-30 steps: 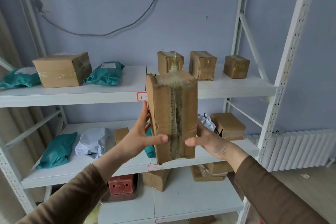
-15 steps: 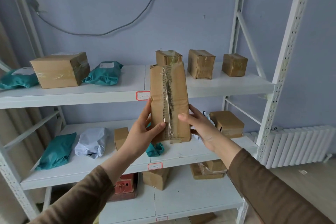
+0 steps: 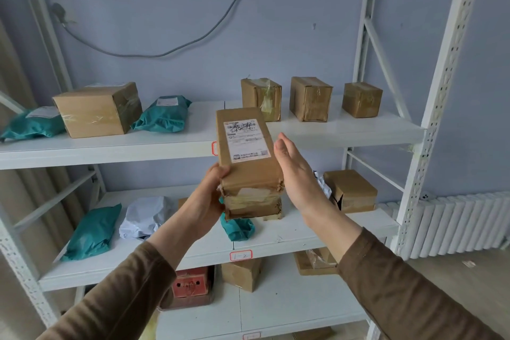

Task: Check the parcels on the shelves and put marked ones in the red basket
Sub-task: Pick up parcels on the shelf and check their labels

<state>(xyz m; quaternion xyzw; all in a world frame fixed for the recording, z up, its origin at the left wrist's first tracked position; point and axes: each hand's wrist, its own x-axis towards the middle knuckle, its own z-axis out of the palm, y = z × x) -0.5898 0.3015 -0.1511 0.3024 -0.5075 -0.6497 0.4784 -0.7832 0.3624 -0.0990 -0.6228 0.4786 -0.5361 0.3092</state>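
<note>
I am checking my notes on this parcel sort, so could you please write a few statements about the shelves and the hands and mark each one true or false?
1. The left hand grips the tall brown cardboard box at its lower end. True.
2. The right hand is curled tightly round the box. False: its fingers are straight, alongside the box's right side.
3. The white shipping label facing the camera carries black handwriting. True.
4. The top white shelf holds only cardboard boxes. False: teal plastic mailer bags lie there too.
5. The red basket sits on the top shelf. False: it sits on the lowest visible shelf, below the hands.
</note>
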